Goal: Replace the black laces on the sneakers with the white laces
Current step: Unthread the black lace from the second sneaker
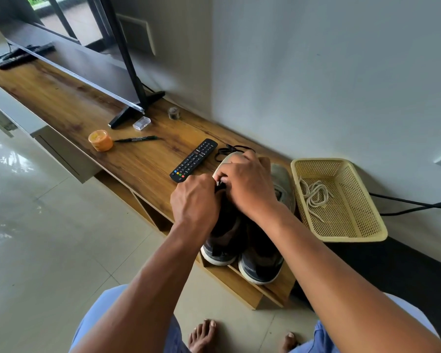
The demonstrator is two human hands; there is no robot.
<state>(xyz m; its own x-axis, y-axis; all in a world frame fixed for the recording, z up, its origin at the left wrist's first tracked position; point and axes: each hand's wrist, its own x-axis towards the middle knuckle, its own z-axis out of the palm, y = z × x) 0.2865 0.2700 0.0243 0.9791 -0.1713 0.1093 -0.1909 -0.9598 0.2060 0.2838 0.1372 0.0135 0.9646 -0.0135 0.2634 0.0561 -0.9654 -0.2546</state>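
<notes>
Two dark sneakers with white soles stand side by side on the wooden shelf, heels toward me: the left sneaker [220,247] and the right sneaker [261,266]. My left hand [195,200] and my right hand [250,186] are closed together over the lacing area of the left sneaker, pinching a black lace [220,185] between the fingertips. Loose black lace [231,149] trails on the shelf beyond the toe. White laces [315,196] lie coiled in a yellow plastic basket [362,233] to the right. The eyelets are hidden under my hands.
A black TV remote [194,160] lies just left of the sneakers. Farther left are a black marker [135,139], an orange jar [101,140], a small clear box [141,123] and the TV stand foot [135,108]. Black cables [415,206] run behind the basket. My bare feet rest on the tiled floor.
</notes>
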